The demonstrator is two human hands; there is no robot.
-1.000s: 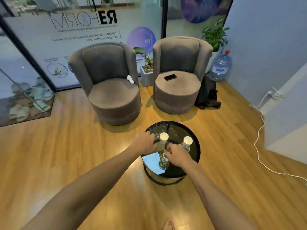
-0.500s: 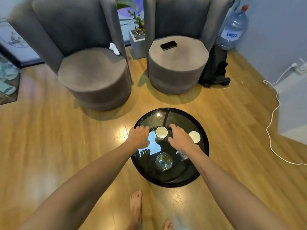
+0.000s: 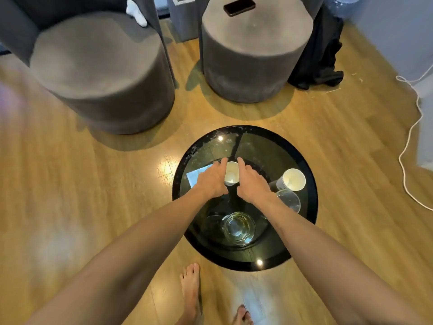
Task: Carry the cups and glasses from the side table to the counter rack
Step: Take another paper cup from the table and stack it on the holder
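A round black glass side table [image 3: 304,231] stands on the wooden floor below me. On it are a white cup [image 3: 231,175] in the middle, a second white cup [image 3: 293,180] at the right, a clear glass [image 3: 239,227] near the front, and another clear glass [image 3: 290,200] partly hidden by my right forearm. My left hand [image 3: 212,179] and my right hand [image 3: 251,181] flank the middle white cup, with their fingers stretched forward along its sides. Whether they touch the cup is unclear.
Two grey round armchairs [image 3: 105,73] [image 3: 255,50] stand behind the table; a dark phone [image 3: 239,6] lies on the right one. A black bag [image 3: 321,50] leans beside it. A white cable [image 3: 408,146] runs along the floor at right. My bare feet [image 3: 191,292] are near the table's front.
My view has moved closer and tilted down over the table. Both hands have drawn together from apart on the tabletop to either side of the middle white cup.
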